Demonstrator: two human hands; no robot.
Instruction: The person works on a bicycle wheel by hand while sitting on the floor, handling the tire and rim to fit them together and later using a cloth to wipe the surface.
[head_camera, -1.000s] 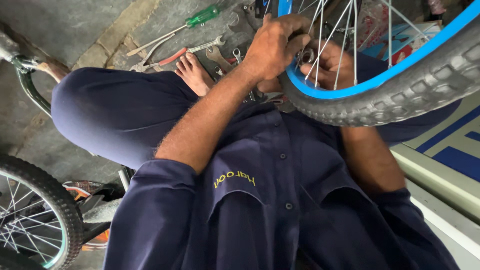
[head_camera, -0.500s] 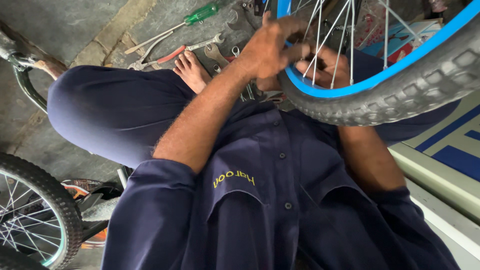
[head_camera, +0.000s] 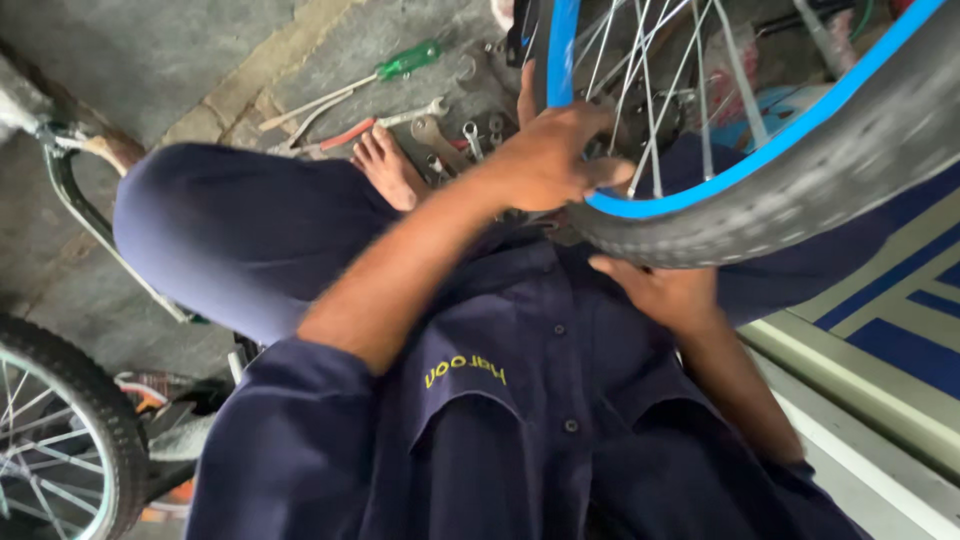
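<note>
— Where do our hands sit?
— Our left hand (head_camera: 555, 160) curls over the blue-rimmed wheel (head_camera: 760, 190), fingers closed on its rim; our right hand (head_camera: 665, 295) lies spread under the tyre, touching it.

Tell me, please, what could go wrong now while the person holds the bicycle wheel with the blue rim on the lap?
The left hand reaches among the spokes; if the wheel turns, fingers could get pinched. The right hand only props the tyre from below, so it might slip. The bare foot lies close to loose wrenches.
</note>
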